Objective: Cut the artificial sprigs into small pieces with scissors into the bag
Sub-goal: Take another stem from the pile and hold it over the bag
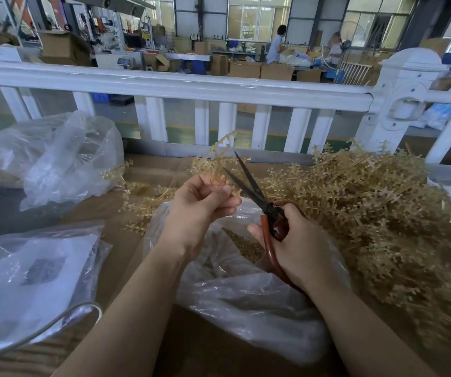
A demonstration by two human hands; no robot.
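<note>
Overhead: left hand (205,198) pinches sprig (219,156); right hand (297,240) grips scissors (257,197); cardboard surface (205,346), warehouse beyond.

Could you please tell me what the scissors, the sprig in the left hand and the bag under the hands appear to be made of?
Scissors: dark, matte blades, probably steel; reddish looped handles look coated in plastic or rubber.
Sprig: pale tan, stiff and evenly beaded, likely moulded plastic.
Bag: thin clear plastic film, glossy and wrinkled; the cut pieces show through it.
</note>
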